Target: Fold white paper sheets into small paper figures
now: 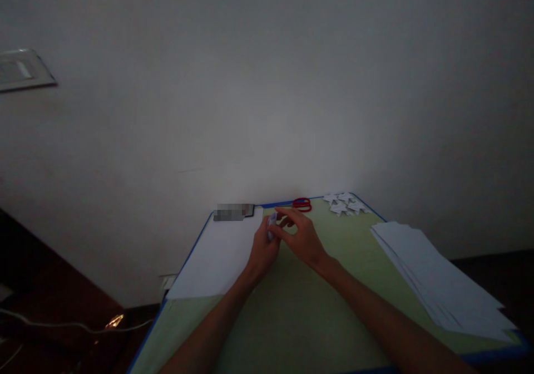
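Observation:
Both hands meet over the far middle of a green table (300,318) with a blue edge. My left hand (263,247) and my right hand (299,235) are closed in a pinch on a small folded white paper piece (271,220), held between their fingertips just above the table. A large white sheet (217,254) lies flat right beside my left hand. Red-handled scissors (301,203) lie at the far edge, just beyond my right hand.
A pile of several small folded white paper shapes (344,203) sits at the far right corner. A stack of white sheets (438,279) runs along the right side. A dark flat object (233,211) lies at the far left edge. A pale wall stands behind; a cable (75,325) lies on the dark floor at left.

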Tool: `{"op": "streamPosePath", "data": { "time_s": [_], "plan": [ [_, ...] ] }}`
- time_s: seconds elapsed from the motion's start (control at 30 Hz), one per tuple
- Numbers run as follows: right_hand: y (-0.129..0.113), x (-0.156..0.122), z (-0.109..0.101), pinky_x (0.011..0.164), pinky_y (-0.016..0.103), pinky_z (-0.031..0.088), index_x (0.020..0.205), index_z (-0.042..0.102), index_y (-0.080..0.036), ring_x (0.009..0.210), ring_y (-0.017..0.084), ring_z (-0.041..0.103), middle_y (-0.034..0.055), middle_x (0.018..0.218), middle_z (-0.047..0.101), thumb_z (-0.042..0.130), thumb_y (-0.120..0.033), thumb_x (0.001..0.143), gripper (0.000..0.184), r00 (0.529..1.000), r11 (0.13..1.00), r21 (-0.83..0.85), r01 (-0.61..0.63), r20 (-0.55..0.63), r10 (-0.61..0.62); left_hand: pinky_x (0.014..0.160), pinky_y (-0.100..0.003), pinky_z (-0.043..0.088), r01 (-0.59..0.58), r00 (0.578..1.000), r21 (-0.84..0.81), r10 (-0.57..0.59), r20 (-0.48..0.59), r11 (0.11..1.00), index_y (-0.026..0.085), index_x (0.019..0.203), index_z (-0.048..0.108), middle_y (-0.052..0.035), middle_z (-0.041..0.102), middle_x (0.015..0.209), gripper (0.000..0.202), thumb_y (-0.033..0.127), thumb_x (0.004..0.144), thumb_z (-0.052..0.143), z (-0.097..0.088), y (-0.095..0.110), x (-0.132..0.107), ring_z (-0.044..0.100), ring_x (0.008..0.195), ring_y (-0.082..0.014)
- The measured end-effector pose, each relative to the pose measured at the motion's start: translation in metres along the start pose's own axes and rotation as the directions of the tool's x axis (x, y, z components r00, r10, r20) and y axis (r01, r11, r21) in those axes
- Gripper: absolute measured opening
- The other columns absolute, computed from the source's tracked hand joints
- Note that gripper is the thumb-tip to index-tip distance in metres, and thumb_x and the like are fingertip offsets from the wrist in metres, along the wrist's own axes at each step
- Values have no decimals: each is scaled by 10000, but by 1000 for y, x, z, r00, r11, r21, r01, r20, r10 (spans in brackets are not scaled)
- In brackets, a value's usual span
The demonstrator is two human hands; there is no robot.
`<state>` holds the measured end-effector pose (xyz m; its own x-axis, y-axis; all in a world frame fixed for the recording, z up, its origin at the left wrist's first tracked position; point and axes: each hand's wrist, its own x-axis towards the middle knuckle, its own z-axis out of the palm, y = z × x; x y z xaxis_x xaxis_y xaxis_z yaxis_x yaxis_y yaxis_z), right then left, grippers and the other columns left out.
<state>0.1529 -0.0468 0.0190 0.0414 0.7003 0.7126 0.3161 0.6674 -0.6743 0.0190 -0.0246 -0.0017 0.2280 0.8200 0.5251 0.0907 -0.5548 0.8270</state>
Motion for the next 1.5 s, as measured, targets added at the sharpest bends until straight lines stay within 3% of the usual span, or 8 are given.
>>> {"op": "streamPosePath", "data": {
  "time_s": [0.3, 0.7, 0.8, 0.93, 1.0, 1.13, 1.27, 1.5],
  "plan": [
    [-11, -8, 11, 792, 337, 599, 1053, 725, -211, 837, 202, 751, 48, 961, 780, 770, -237, 848, 211, 988, 976, 175, -131, -56, 142, 939, -424, 530, -20, 999, 78, 23, -31, 997, 199, 1176, 535, -94, 704, 1078, 237, 315, 969, 528, 0, -5, -2, 684, 1004, -231],
    [-21, -17, 17, 867, 373, 579, 1058, 726, -228, 916, 215, 703, 64, 985, 749, 718, -211, 909, 150, 992, 994, -70, 84, -93, -91, 788, -343, 523, -19, 993, 160, 37, -112, 987, 192, 1237, 397, -71, 636, 1006, 379, 262, 909, 574, 0, 4, -5, 653, 845, -191],
    [-25, -17, 16, 860, 368, 586, 1074, 734, -223, 919, 216, 704, 74, 986, 745, 698, -219, 930, 148, 988, 990, -83, 111, -94, -119, 841, -374, 527, -33, 993, 214, 56, -100, 976, 176, 1292, 368, -124, 596, 1137, 499, 254, 869, 620, -1, 2, -6, 647, 928, -210],
    [-20, -11, 10, 868, 373, 592, 1072, 751, -233, 921, 214, 712, 76, 999, 754, 651, -234, 967, 145, 981, 988, -94, 122, -138, -135, 1044, -432, 469, -145, 985, 229, 163, -63, 963, 182, 1452, 277, -188, 497, 1387, 702, 260, 865, 655, -4, 4, -6, 563, 1240, -262],
    [-14, -6, 4, 894, 391, 589, 1088, 758, -238, 946, 220, 716, 79, 1025, 761, 645, -245, 973, 161, 974, 985, -121, 122, -176, -143, 1077, -442, 447, -203, 973, 254, 223, -54, 946, 199, 1484, 320, -177, 469, 1450, 666, 288, 905, 636, -6, 8, -4, 508, 1314, -272],
    [-3, 3, -6, 932, 411, 577, 1135, 769, -253, 986, 225, 710, 83, 1072, 757, 643, -254, 978, 201, 966, 981, -147, 126, -206, -155, 930, -382, 524, -211, 949, 332, 274, -158, 919, 220, 1354, 571, -117, 596, 1242, 356, 311, 1013, 527, -12, 17, 3, 591, 1120, -227],
    [-1, 6, -9, 950, 409, 572, 1156, 772, -282, 1009, 218, 700, 73, 1073, 741, 649, -254, 976, 220, 965, 978, -135, 157, -189, -181, 824, -311, 558, -255, 922, 334, 333, -200, 908, 247, 1230, 685, -86, 650, 1147, 266, 307, 1032, 519, -15, 25, 6, 633, 1043, -198],
    [-1, 2, -7, 961, 408, 578, 1178, 755, -283, 1020, 216, 712, 67, 1089, 749, 643, -252, 981, 228, 966, 976, -127, 178, -168, -198, 949, -374, 547, -274, 874, 386, 396, -281, 881, 229, 1130, 740, -67, 742, 1086, 205, 298, 997, 601, -20, 26, 6, 689, 1014, -206]
  ]
}}
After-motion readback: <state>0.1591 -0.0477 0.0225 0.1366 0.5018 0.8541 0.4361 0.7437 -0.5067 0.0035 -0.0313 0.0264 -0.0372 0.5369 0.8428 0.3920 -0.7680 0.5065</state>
